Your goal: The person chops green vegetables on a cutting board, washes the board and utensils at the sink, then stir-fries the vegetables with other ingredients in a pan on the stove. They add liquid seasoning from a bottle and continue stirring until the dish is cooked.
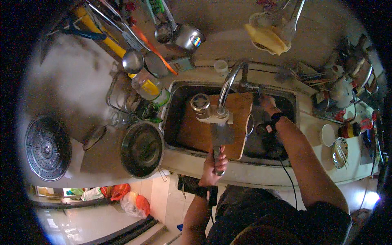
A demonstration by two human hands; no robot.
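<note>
My left hand (214,165) grips the handle of a metal cleaver (222,133), whose wide blade lies below the faucet's filter head, over the wooden cutting board (196,128). The board rests across the double sink (171,122). My right hand (267,103) reaches to the lever side of the chrome faucet (228,82), at the back of the right basin; its fingertips are partly hidden in shadow, so its hold is unclear. A round water filter (200,104) is fixed to the faucet's end. Both wrists wear dark bands.
A dark frying pan (142,150) and a perforated steamer plate (47,148) stand left of the sink, near a plastic bottle (147,87). A white bowl (327,135) and an oval dish (340,153) are at right. Ladles (133,61) hang above. A cable runs from the right wrist.
</note>
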